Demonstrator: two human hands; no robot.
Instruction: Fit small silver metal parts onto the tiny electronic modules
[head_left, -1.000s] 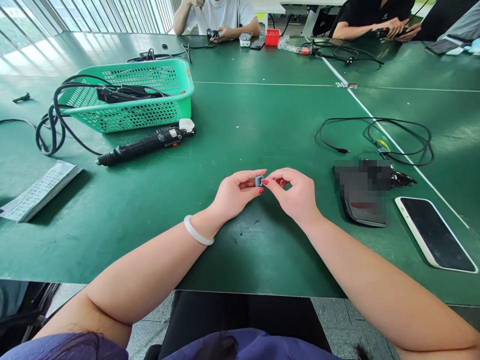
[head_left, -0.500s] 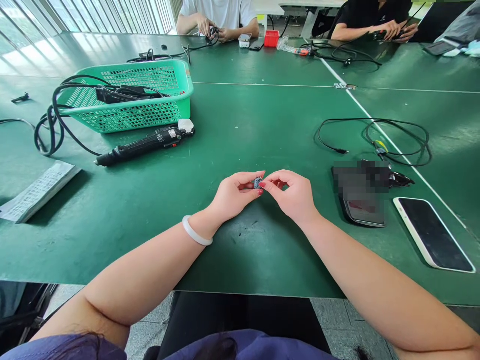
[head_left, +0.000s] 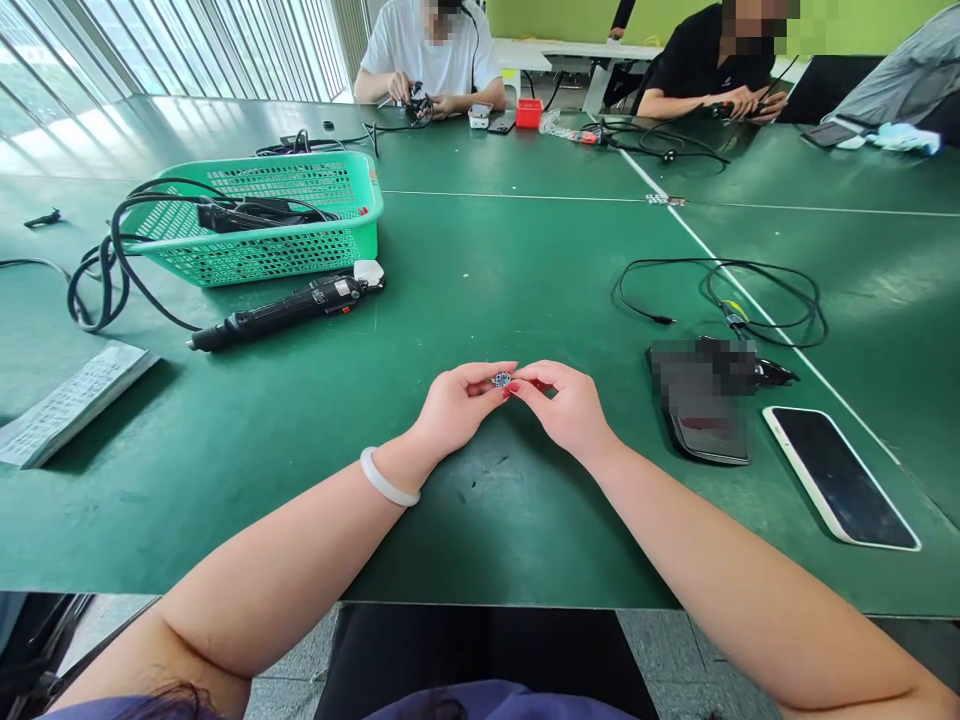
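Note:
Between my fingertips, above the green table, is a tiny grey-blue part with dark spots; its kind is too small to make out. My left hand is closed, pinching the part between thumb and fingers from the left. From the right, my right hand pinches at the same part with thumb and forefinger, its tips touching those of the left. Most of the part is covered by fingers.
Left of my hands lie a black electric screwdriver with a cable, a green basket with cables, and a paper stack. To the right are a black case, a coiled cable and a phone. Two people work across the table.
The camera view has tilted up a little and shifted. The small part looks turned between my fingers, showing a rounder face. Both hands keep their pinch.

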